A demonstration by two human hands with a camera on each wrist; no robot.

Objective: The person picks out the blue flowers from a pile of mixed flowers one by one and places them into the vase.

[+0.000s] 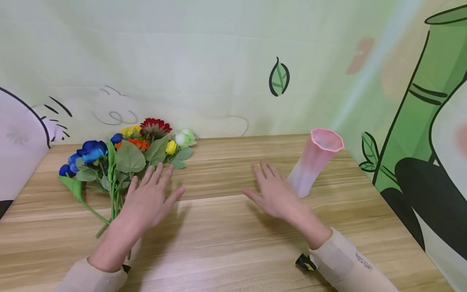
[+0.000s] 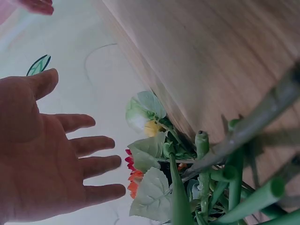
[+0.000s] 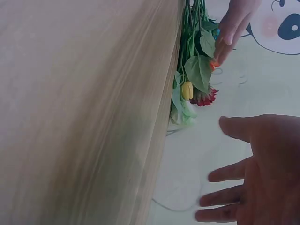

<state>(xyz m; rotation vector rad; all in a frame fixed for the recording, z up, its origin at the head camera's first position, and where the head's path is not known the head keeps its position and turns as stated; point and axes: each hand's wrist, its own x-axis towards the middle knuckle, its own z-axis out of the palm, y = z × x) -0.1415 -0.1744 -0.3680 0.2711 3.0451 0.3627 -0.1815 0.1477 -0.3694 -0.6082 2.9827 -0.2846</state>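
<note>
My left hand [image 1: 147, 202], fingers spread and palm down, hovers over the stems of a bunch of artificial flowers [image 1: 130, 156] lying on the table's left. Blue, yellow, orange, red and pale green-white blooms show among broad leaves, and the cut stem ends [image 2: 201, 140] appear close up in the left wrist view. Past the middle, my right hand [image 1: 275, 194] is held out with straight fingers, beside a pink-and-white vase [image 1: 315, 160]. The vase has a faceted rim and looks tilted to the right in the head view. Neither hand holds anything.
The wood-grain table [image 1: 219, 251] runs back to a printed cloth backdrop [image 1: 204, 73] with leaf and bamboo drawings. A panda print [image 1: 419, 194] hangs along the right side. A small black strap piece [image 1: 305, 263] sits at the right cuff.
</note>
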